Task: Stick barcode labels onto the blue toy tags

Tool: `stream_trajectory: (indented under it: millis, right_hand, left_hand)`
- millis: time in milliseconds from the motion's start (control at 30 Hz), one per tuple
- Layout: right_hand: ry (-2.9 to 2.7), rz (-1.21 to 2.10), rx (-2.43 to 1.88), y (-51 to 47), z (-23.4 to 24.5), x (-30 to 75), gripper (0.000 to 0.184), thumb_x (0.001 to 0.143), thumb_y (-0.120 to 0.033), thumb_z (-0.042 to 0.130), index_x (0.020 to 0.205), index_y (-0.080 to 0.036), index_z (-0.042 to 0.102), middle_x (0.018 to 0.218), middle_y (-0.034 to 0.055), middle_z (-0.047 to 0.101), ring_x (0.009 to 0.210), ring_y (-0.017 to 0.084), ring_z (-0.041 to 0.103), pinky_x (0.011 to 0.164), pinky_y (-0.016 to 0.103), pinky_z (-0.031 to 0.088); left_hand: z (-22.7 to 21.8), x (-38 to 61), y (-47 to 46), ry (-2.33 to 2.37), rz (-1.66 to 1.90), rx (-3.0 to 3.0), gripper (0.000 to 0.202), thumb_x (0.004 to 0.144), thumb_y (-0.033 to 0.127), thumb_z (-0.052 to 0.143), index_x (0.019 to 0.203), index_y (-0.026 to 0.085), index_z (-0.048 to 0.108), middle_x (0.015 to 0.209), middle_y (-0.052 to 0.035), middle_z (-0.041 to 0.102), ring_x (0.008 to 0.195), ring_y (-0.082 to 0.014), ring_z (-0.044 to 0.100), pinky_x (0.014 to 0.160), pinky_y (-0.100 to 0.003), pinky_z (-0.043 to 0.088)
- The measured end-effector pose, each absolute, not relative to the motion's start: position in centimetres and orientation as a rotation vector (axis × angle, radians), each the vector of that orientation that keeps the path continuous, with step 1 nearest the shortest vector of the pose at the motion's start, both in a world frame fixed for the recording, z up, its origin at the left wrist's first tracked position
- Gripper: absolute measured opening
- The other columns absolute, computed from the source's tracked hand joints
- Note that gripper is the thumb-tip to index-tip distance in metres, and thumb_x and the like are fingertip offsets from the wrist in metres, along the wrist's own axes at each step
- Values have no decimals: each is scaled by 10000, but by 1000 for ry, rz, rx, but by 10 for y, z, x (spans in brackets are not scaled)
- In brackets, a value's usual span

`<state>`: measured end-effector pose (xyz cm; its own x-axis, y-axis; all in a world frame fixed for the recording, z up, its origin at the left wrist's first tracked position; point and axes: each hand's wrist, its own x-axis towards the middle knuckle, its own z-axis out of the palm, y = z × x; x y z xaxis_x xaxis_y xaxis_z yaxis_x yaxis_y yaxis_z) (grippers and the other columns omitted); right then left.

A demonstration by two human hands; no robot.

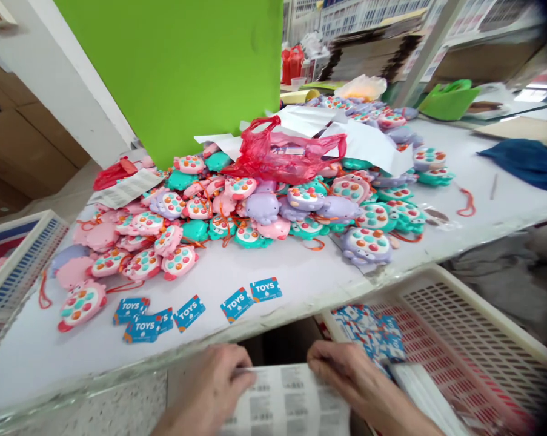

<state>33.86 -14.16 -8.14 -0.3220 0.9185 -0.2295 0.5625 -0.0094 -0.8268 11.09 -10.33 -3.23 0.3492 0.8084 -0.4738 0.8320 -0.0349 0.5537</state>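
Observation:
Between my two hands, just off the table's front edge, is a white sheet of printed labels (285, 402). My left hand (216, 384) pinches its upper left part between thumb and finger. At the upper right corner, my right hand (346, 372) grips the same sheet. Rows of small grey print cover it; its lower part runs out of view. Beyond the hands, several blue cards reading TOYS (189, 313) lie along the front of the white table (209, 272). Behind them is a pile of pink, purple and green animal-shaped toys (261, 209) with coloured round buttons and orange cords.
A cream plastic basket (473, 321) at the right holds many more blue cards. Red plastic bags (295, 157) and white papers (364, 142) lie on the toys. A green panel (177, 72) stands behind. Another basket (16, 260) is at the left, and a blue cloth (527, 163) lies far right.

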Motion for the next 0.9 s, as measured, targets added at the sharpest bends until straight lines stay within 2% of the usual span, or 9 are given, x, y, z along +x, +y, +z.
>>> stream_trajectory:
  millis: [167, 267, 400, 500, 567, 600, 667, 767, 900]
  right_hand:
    - [-1763, 1319, -1561, -145, -101, 351, 329, 878, -395, 397, 670, -182, 538, 598, -15, 490, 567, 133, 443, 506, 225, 318]
    - [-1631, 1335, -1567, -150, -117, 353, 384, 848, -475, 453, 630, -178, 560, 558, -18, 507, 535, 128, 454, 481, 217, 327]
    - [-1716, 1107, -1708, -156, -129, 363, 440, 841, -527, 463, 579, -190, 570, 516, -8, 550, 487, 139, 516, 449, 218, 374]
    - [-1942, 685, -1647, -151, -114, 359, 286, 864, -446, 489, 809, -228, 666, 804, 46, 686, 761, 214, 639, 665, 278, 496]
    - [-2060, 511, -1453, -143, -95, 341, 211, 862, -363, 531, 1000, -257, 650, 1001, 56, 682, 946, 236, 620, 820, 329, 487]
    - [-2094, 488, -1348, -139, -85, 328, 213, 859, -325, 544, 1038, -256, 637, 1011, 55, 683, 954, 232, 620, 839, 335, 483]
    - [-2112, 617, -1208, -130, -69, 299, 208, 866, -265, 537, 1053, -235, 624, 988, 52, 689, 909, 207, 633, 805, 296, 494]
    - [-2007, 931, -1157, -123, -60, 266, 166, 885, -204, 485, 945, -210, 639, 829, 19, 695, 756, 153, 640, 676, 218, 488]
    - [-1928, 1166, -1182, -122, -64, 258, 193, 885, -208, 467, 813, -189, 645, 720, -4, 673, 650, 128, 617, 614, 190, 452]
  left_hand:
    - [-36, 69, -103, 1475, 291, 1469, 224, 696, 363, 540, 610, 165, 599, 564, 22, 524, 587, -163, 484, 552, -242, 330]
    - [-48, 65, -109, 1517, 494, 1230, 245, 653, 391, 597, 573, 161, 565, 528, 39, 479, 549, -138, 431, 530, -230, 312]
    - [-52, 73, -120, 1540, 622, 1143, 254, 686, 392, 594, 611, 150, 592, 560, 32, 483, 583, -138, 437, 556, -226, 329]
    - [-47, 80, -126, 1519, 610, 1179, 268, 733, 397, 563, 627, 156, 609, 566, 31, 475, 588, -141, 439, 551, -222, 330]
    - [-44, 83, -129, 1526, 613, 1207, 271, 752, 404, 548, 653, 165, 630, 576, 25, 499, 599, -150, 458, 555, -222, 337]
    - [-43, 84, -130, 1540, 625, 1219, 270, 755, 409, 546, 675, 171, 644, 591, 20, 521, 615, -157, 477, 568, -222, 347]
    - [-42, 85, -132, 1551, 625, 1238, 282, 769, 424, 534, 709, 178, 657, 612, 11, 549, 639, -169, 502, 587, -224, 366]
    - [-39, 85, -132, 1488, 602, 1255, 280, 790, 425, 521, 724, 175, 629, 640, 3, 569, 643, -168, 510, 591, -218, 382]
    - [-35, 88, -133, 1468, 637, 1251, 312, 816, 434, 485, 652, 175, 546, 568, 37, 448, 567, -131, 434, 527, -199, 329]
